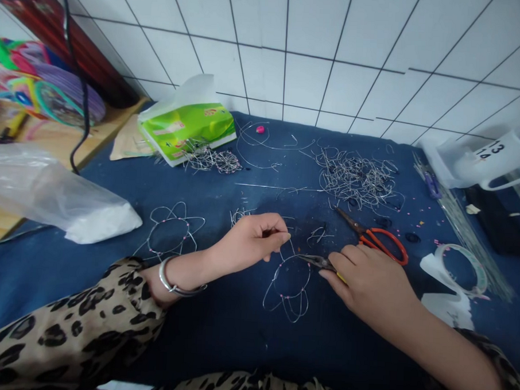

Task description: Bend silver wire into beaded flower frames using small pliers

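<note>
My left hand is pinched shut on the top of a thin wire flower frame with small pink beads, which lies on the dark blue cloth. A silver bangle sits on that wrist. My right hand is closed round small pliers, whose jaws point left and meet the frame's upper edge beside my left fingers. A second wire flower lies flat to the left of my left hand.
Orange-handled scissors lie just beyond my right hand. A tangle of wire pieces sits further back. A green tissue pack, a clear plastic bag, a tape roll and a white cup ring the cloth.
</note>
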### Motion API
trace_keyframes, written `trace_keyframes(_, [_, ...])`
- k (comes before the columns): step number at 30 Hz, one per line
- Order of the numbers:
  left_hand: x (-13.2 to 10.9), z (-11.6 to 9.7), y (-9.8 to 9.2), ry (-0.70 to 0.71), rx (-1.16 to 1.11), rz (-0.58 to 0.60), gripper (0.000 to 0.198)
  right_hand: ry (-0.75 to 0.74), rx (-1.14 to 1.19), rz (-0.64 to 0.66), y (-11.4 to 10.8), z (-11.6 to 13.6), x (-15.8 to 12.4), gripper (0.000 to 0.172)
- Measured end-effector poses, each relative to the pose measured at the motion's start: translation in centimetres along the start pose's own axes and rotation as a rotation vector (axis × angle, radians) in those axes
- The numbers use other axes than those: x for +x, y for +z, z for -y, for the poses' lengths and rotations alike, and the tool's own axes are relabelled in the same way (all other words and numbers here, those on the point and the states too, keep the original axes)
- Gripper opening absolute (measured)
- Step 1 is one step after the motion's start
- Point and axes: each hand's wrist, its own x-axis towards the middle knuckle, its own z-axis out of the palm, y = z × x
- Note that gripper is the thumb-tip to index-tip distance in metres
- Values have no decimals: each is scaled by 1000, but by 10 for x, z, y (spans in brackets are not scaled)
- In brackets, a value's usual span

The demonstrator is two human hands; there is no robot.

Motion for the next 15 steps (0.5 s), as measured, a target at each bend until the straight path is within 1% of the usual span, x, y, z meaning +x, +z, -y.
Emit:
trace_keyframes(6, [-2, 0, 2, 16, 22, 29, 16, 23, -34, -16, -2, 2, -2, 21])
trace_keyframes(15, [2, 2, 0, 89, 160, 76, 15, 54, -22, 92, -9, -1, -2, 23])
